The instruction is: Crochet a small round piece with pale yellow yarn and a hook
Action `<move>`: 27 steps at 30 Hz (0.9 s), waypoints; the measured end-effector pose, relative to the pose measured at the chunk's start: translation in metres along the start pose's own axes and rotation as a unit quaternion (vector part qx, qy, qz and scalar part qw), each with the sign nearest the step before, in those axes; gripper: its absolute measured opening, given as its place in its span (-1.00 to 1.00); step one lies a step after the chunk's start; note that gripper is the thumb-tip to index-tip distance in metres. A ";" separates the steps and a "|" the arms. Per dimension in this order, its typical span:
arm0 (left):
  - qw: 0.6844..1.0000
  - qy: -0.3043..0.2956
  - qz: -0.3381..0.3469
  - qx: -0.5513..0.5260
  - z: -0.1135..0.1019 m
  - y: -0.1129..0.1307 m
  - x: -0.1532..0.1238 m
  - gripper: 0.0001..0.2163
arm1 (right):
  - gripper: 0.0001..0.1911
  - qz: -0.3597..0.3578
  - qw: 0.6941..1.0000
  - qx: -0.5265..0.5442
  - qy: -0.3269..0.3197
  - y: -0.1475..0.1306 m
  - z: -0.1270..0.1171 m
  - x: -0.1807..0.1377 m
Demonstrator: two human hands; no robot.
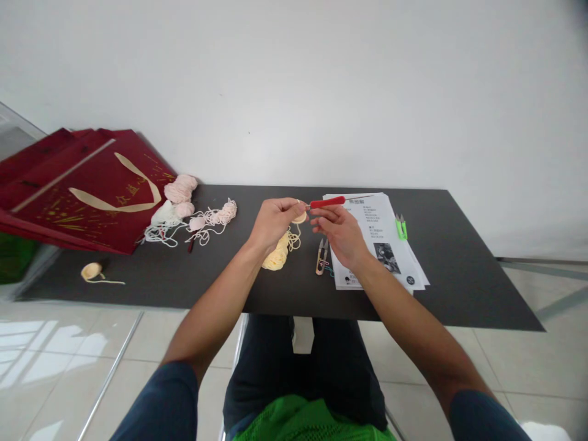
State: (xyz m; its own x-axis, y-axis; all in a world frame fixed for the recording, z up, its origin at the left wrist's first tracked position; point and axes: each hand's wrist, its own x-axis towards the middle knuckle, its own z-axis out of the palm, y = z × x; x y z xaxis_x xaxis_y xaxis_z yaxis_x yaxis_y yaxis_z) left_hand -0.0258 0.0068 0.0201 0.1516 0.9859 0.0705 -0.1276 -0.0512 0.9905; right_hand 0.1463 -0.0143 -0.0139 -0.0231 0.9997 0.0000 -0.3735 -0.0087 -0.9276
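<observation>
My left hand is closed in a pinch on a small cream crocheted piece, held just above the dark table. My right hand grips a red-handled crochet hook whose tip points at that piece. Cream yarn trails down from the piece to a loose cream yarn pile lying on the table below my left hand.
A small thread snip lies beside printed paper sheets; a green snip rests past them. Pink and white yarn and red gift bags sit at the left. A small cream yarn ball lies near the front left edge.
</observation>
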 end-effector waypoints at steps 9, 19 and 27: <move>0.997 -0.021 0.019 -0.072 0.010 0.047 -0.021 -0.79 | -0.72 -0.034 0.950 -0.256 -0.174 0.000 0.011 -0.026; 0.994 -0.033 0.052 -0.094 0.020 0.068 -0.039 -0.82 | -0.55 -0.024 0.968 -0.152 -0.201 -0.024 0.018 -0.057; 0.987 -0.047 0.029 -0.153 0.021 0.075 -0.039 -0.78 | -0.56 -0.022 0.953 -0.266 -0.141 -0.003 0.016 -0.041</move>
State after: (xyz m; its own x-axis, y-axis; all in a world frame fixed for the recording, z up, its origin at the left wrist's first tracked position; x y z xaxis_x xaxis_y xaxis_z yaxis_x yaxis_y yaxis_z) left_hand -0.0203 -0.0392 0.0941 0.2247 0.9628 0.1502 -0.4268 -0.0414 0.9034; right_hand 0.1334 -0.0552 -0.0055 -0.2950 0.9526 0.0742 0.1414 0.1203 -0.9826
